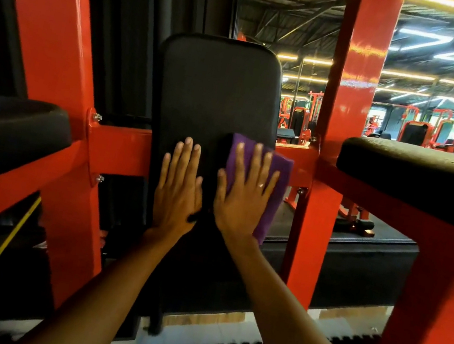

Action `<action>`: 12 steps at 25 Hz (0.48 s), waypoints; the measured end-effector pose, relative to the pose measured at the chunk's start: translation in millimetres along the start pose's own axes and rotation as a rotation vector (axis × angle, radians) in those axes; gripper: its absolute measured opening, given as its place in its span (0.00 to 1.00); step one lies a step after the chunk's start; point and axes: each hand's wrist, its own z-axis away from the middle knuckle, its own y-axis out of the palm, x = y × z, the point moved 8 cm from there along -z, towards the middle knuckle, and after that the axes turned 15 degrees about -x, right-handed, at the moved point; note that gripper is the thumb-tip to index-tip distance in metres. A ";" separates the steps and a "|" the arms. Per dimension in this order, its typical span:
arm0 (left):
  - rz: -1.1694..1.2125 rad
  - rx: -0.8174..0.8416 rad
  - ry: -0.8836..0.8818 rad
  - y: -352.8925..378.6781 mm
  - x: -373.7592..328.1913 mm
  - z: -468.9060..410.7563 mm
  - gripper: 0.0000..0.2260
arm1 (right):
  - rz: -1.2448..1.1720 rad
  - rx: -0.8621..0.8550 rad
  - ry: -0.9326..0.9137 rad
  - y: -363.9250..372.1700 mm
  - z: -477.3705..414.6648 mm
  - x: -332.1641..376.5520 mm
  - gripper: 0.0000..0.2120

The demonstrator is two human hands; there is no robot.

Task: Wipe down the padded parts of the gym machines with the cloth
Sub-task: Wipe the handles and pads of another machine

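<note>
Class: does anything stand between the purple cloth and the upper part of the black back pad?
Nothing visible does. The right hand presses the cloth flat on the back pad, whose upper part is bare; the left hand lies beside the cloth.

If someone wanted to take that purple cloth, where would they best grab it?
Probably its right edge, coming from the right: that part of the cloth sticks out free past the back pad, while the rest lies pressed flat under the right hand.
</note>
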 end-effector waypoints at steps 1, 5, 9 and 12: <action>0.012 -0.007 -0.051 -4.1 6.9 4.5 0.27 | -0.034 0.070 -0.136 0.4 31.0 6.7 0.29; 0.049 0.010 -0.158 -17.3 35.3 43.8 0.26 | -0.096 0.227 -0.517 -9.2 103.7 -11.5 0.29; 0.206 -0.029 -0.325 -21.6 48.6 67.4 0.26 | -0.010 0.089 -0.306 -10.2 31.5 -17.0 0.30; 0.220 -0.036 -0.336 -20.3 50.1 70.9 0.26 | 0.004 0.048 -0.053 0.5 7.7 7.0 0.28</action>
